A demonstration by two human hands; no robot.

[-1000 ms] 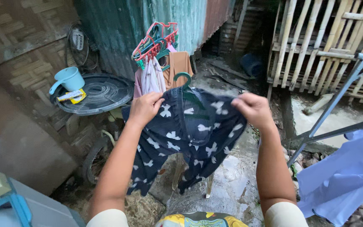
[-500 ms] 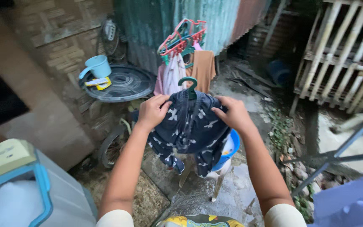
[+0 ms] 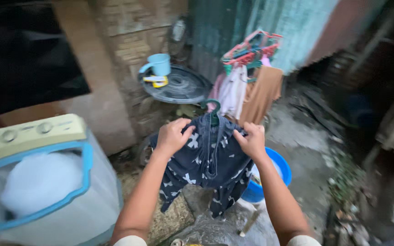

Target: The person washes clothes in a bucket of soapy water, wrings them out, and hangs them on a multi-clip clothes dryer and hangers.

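At the far left stands a washing machine (image 3: 37,177) with a blue-rimmed open tub and pale wash inside. Behind it, on a round dark lid (image 3: 178,86), sit a light blue dipper (image 3: 158,64) and a yellow packet (image 3: 156,81).

The left hand (image 3: 173,135) grips the left shoulder of a dark navy garment with white bird-like prints (image 3: 206,168), its fingers (image 3: 184,130) curled and pinching the cloth near the neckline. The garment hangs in the air between the two hands, above the wet ground, already draped on a green hanger (image 3: 213,109) whose hook rises from the neck opening. The right hand (image 3: 251,140) mirrors the left, fingers folded over the right shoulder and pressing the fabric down onto the hanger's arm.

The step in hand looks like seating the garment squarely on the hanger. The next move would seem to call for freeing one hand to take the hook while the shoulders sit even.

To the right, a blue basin (image 3: 274,175) rests on the ground; behind it, more clothes and a cluster of red and green hangers (image 3: 249,48) hang together.
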